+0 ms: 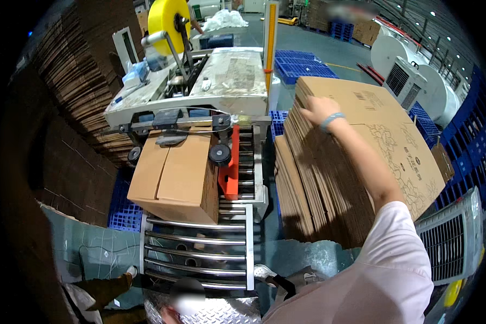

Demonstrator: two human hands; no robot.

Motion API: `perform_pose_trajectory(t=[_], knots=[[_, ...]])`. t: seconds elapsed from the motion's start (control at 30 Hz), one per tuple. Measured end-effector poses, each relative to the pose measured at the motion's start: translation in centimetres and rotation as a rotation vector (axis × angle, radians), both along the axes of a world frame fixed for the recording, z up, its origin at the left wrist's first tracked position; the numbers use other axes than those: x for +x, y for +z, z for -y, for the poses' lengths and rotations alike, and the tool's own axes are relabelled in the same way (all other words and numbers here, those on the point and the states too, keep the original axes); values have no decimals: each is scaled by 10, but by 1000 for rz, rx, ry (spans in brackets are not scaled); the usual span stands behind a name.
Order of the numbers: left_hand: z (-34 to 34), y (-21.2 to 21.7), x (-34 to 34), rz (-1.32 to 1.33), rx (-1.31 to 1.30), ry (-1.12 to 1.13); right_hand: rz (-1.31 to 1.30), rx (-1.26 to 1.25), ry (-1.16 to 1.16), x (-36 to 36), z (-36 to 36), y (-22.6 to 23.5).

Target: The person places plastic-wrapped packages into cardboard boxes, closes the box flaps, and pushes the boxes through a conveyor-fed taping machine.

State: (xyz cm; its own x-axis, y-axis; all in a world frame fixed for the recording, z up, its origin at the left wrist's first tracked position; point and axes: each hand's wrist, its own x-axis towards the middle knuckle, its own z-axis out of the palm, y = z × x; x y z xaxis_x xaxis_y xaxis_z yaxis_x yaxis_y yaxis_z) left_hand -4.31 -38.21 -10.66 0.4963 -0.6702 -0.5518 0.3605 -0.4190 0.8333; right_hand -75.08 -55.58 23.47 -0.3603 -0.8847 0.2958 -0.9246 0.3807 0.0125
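My right arm stretches over a tall stack of flattened cartons (329,194). At the stack's far left edge, my right hand (321,110) is closed on the edge of the top flattened carton (386,108), its fingers bent over the side. A blue band (332,121) circles that wrist. Of my left hand, perhaps only a small blurred patch shows at the lower edge; its fingers cannot be made out. To the left, a closed brown carton (173,178) sits on the rollers at the mouth of the carton sealer (227,73), its top flaps folded together.
A roller conveyor (200,251) leads up to the sealer, with an orange side guide (231,173) beside the carton. A yellow tape roll (169,24) tops the machine. More flattened cartons (73,81) stand at left. Blue pallets (302,65) and a white slatted unit (448,237) are at right.
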Motion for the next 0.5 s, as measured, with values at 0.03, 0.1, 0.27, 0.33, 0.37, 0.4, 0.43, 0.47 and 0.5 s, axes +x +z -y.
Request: perform_pose_trajectory(t=[0.03, 0.1, 0.27, 0.33, 0.37, 0.4, 0.43, 0.47, 0.5], knots=[[-24, -22, 11, 17, 156, -49, 21, 126, -153, -45, -31, -10], [-60, -25, 1, -33, 220, -163, -24, -25, -85, -69, -93, -29], [-110, -22, 6, 42, -41, -309, 13, 146, 44, 22, -182, -5], [-152, -25, 18, 148, -170, -458, 26, 230, 127, 80, -236, -1], [-165, 6, 3, 193, -153, -466, 46, 245, 186, 106, -267, -10], [-182, 21, 11, 183, -95, -411, -15, 235, 268, 133, -299, -22], [-208, 28, 30, 175, -36, -327, -174, 48, 359, 158, -334, -46], [-243, 19, 57, 187, -52, -282, -153, 31, 403, 181, -366, -52], [-279, 1, 79, 307, -105, -269, -121, -82, 271, 182, -394, -66]])
